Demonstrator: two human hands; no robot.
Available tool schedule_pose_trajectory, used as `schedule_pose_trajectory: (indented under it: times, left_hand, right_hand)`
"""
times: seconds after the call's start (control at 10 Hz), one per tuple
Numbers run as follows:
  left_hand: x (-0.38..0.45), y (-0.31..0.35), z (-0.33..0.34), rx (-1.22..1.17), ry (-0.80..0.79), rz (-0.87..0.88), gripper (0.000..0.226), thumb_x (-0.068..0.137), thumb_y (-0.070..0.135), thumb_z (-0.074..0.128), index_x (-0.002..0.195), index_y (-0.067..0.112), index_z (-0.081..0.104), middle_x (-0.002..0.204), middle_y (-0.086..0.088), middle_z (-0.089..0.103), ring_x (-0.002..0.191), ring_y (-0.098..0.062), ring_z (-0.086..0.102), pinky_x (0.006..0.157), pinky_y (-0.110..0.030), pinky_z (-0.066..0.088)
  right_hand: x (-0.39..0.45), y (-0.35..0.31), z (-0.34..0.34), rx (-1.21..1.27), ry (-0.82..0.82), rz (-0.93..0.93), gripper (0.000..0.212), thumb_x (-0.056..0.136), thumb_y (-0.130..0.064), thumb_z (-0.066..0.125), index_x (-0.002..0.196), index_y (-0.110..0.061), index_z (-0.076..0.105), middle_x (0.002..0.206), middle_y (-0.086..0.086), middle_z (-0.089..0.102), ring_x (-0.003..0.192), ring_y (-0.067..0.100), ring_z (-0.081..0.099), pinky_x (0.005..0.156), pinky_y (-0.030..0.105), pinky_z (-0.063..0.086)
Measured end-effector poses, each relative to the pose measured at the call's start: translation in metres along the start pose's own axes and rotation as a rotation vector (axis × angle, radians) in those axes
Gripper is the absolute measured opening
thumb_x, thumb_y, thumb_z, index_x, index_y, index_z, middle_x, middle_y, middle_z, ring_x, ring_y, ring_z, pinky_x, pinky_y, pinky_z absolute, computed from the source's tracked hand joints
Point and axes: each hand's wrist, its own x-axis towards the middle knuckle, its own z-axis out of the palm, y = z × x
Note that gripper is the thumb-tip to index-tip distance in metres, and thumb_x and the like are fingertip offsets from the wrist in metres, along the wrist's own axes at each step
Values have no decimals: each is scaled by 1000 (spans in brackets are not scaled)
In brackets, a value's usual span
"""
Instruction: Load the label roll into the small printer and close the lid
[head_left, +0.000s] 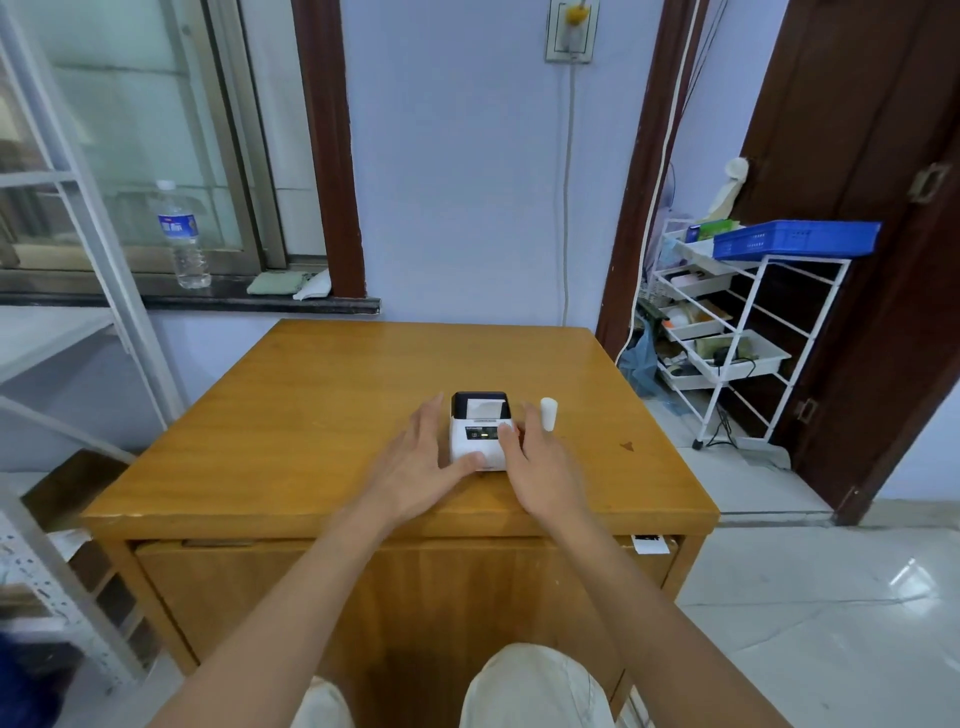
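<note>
A small white printer (475, 441) with a black top and a lit display stands near the middle of the wooden table (311, 415). White shows in its black top section; I cannot tell if the lid is up or down. A white label roll (549, 413) stands upright just right of the printer. My left hand (423, 462) lies against the printer's left side, fingers spread, thumb on its front lower edge. My right hand (535, 467) rests on the printer's right side, a fingertip on the front panel beside the display. Neither hand touches the roll.
A white wire rack (737, 332) with a blue tray and bins stands at the right by a dark door. A water bottle (182, 234) sits on the window ledge at the left. White shelving (62, 545) stands close to the table's left side.
</note>
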Motion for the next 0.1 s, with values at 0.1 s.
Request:
schedule_pose_trajectory:
  times: [0.1]
  left_hand:
    - [-17,-2,-16,-243,-14,-7,103,88,77,53,165,39,-3,175,15,-3,159,-17,19,124,-44,28]
  right_hand:
    - [-8,4,-13,300,32,153,62,109,-36,43,164,-20,20,133,7,70,99,15,64,81,30,49]
